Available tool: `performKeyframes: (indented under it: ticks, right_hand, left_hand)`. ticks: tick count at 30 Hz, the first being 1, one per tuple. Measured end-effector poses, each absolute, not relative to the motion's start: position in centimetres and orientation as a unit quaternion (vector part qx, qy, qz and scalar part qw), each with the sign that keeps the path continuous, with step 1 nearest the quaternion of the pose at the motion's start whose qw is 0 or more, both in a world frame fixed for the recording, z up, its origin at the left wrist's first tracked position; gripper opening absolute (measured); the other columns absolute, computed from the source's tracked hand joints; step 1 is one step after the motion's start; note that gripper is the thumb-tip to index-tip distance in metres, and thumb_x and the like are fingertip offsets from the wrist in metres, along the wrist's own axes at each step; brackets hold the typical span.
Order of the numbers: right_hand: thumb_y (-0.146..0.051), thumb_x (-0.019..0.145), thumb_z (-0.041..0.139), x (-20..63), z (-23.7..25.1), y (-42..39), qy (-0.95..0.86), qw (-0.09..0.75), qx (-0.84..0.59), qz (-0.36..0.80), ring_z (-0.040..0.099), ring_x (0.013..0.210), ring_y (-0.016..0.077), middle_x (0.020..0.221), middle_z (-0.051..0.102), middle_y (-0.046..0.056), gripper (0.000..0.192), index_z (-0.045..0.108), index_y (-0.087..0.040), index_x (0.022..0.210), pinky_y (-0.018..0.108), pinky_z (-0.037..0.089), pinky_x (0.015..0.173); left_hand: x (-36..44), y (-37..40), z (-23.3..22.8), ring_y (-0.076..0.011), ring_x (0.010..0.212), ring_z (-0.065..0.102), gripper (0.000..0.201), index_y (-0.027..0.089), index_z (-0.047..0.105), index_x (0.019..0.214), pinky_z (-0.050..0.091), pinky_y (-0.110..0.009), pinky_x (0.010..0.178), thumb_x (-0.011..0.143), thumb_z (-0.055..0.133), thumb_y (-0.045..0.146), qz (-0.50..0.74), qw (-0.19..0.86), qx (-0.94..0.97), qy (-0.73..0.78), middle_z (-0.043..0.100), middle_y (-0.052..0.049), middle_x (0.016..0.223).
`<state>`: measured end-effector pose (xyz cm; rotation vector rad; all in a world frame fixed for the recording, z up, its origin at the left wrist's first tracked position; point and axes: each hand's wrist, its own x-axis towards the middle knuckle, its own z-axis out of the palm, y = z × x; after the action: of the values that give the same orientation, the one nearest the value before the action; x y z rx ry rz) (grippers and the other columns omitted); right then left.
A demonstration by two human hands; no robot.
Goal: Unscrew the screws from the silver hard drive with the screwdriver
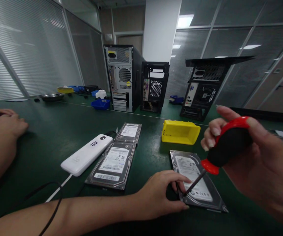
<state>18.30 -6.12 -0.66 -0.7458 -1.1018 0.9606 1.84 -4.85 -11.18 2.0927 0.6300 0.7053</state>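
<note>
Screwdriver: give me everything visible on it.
The screwdriver has a thick black handle with a red butt end and red collar, rubber- or plastic-looking, and a thin, dark, metal-looking shaft. Gripped by the handle in the right hand, it slants down-left, its tip at the near-left corner of a hard drive, close to the left hand. Tip shape can't be made out.

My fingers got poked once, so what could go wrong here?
The screwdriver in the right hand is tilted, its tip at the near-left corner of the hard drive. It might slip and poke the left hand, whose fingers are close by, or scratch the drive. The black cable across the left forearm could snag.
</note>
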Motion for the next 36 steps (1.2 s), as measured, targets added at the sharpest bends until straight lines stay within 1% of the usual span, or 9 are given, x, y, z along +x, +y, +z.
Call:
performKeyframes:
  ticks: [2, 4, 8, 13, 19, 23, 27, 31, 36]
  right_hand:
    - [-0.031, 0.067, 0.071, 18.1, -0.8, -6.0, -0.488, 0.688, -0.319, 0.433, 0.051, 0.056, 0.0102, 0.068, 0.05, -0.004, 0.032, 0.061, -0.031, 0.097, 0.022, 0.049, 0.051]
    - [-0.025, 0.066, 0.072, 18.0, -0.9, -5.9, -0.493, 0.683, -0.312, 0.439, 0.049, 0.056, 0.0091, 0.068, 0.048, -0.004, 0.022, 0.06, -0.028, 0.084, 0.02, 0.048, 0.051]
    - [-0.035, 0.067, 0.07, 17.9, -0.8, -5.9, -0.507, 0.665, -0.331, 0.436, 0.048, 0.056, 0.0084, 0.07, 0.047, -0.001, 0.019, 0.058, -0.02, 0.066, 0.019, 0.046, 0.05]
    - [-0.045, 0.064, 0.071, 17.9, -0.9, -6.4, -0.474, 0.679, -0.338, 0.447, 0.056, 0.061, 0.0122, 0.08, 0.056, 0.001, 0.026, 0.067, -0.027, 0.083, 0.023, 0.052, 0.054]
    - [-0.051, 0.072, 0.064, 17.8, -1.1, -6.1, -0.453, 0.696, -0.325, 0.452, 0.055, 0.062, 0.0115, 0.074, 0.054, 0.0, 0.034, 0.065, -0.026, 0.095, 0.023, 0.052, 0.058]
    - [-0.054, 0.076, 0.059, 17.7, -1.1, -5.6, -0.465, 0.689, -0.275, 0.483, 0.047, 0.055, 0.0084, 0.064, 0.045, -0.003, 0.03, 0.062, -0.025, 0.084, 0.018, 0.049, 0.053]
    - [-0.053, 0.077, 0.058, 18.0, -1.0, -5.4, -0.46, 0.684, -0.277, 0.493, 0.048, 0.058, 0.0084, 0.071, 0.048, 0.0, 0.032, 0.064, -0.021, 0.074, 0.018, 0.049, 0.052]
    - [-0.053, 0.078, 0.056, 18.2, -0.9, -5.5, -0.447, 0.687, -0.292, 0.492, 0.053, 0.063, 0.0109, 0.079, 0.054, 0.003, 0.035, 0.068, -0.02, 0.076, 0.022, 0.052, 0.056]
    - [-0.05, 0.084, 0.046, 18.1, -0.7, -5.4, -0.454, 0.685, -0.295, 0.487, 0.053, 0.061, 0.012, 0.07, 0.054, 0.004, 0.039, 0.071, -0.019, 0.085, 0.023, 0.052, 0.055]
  left_hand:
    - [1.8, -4.9, -11.2, -0.0156, 0.082, 0.057, 0.048, 0.014, 0.059, 0.114, 0.045, -0.025, 0.074, 0.07, 0.077, 0.019, 0.28, 0.408, 0.832, 0.25, 0.065, -0.004, 0.094]
    - [1.8, -4.9, -11.1, -0.0161, 0.082, 0.058, 0.047, 0.015, 0.059, 0.114, 0.045, -0.025, 0.074, 0.07, 0.076, 0.02, 0.276, 0.409, 0.833, 0.251, 0.064, -0.004, 0.094]
    - [1.9, -4.9, -11.0, -0.0158, 0.081, 0.057, 0.048, 0.014, 0.06, 0.113, 0.045, -0.025, 0.074, 0.069, 0.078, 0.018, 0.275, 0.412, 0.83, 0.255, 0.065, -0.004, 0.093]
    - [1.9, -4.9, -11.2, -0.0155, 0.082, 0.056, 0.05, 0.014, 0.059, 0.115, 0.044, -0.024, 0.073, 0.069, 0.077, 0.017, 0.28, 0.415, 0.827, 0.257, 0.065, -0.004, 0.094]
    - [1.9, -4.9, -11.3, -0.0152, 0.082, 0.056, 0.048, 0.014, 0.06, 0.113, 0.043, -0.024, 0.074, 0.069, 0.077, 0.018, 0.276, 0.414, 0.828, 0.257, 0.065, -0.003, 0.094]
    - [2.0, -4.9, -11.4, -0.016, 0.082, 0.056, 0.048, 0.014, 0.059, 0.113, 0.043, -0.026, 0.075, 0.068, 0.077, 0.017, 0.284, 0.414, 0.825, 0.259, 0.065, -0.004, 0.093]
    - [2.1, -4.9, -11.5, -0.0161, 0.081, 0.056, 0.046, 0.015, 0.06, 0.111, 0.044, -0.026, 0.076, 0.069, 0.076, 0.018, 0.288, 0.421, 0.821, 0.257, 0.064, -0.003, 0.093]
    - [2.1, -5.0, -11.2, -0.0156, 0.08, 0.056, 0.046, 0.016, 0.06, 0.111, 0.044, -0.026, 0.075, 0.068, 0.077, 0.017, 0.281, 0.427, 0.819, 0.262, 0.064, -0.003, 0.092]
    - [2.1, -5.0, -10.9, -0.0155, 0.08, 0.055, 0.045, 0.016, 0.061, 0.11, 0.044, -0.025, 0.074, 0.067, 0.077, 0.016, 0.278, 0.433, 0.814, 0.27, 0.064, -0.002, 0.091]
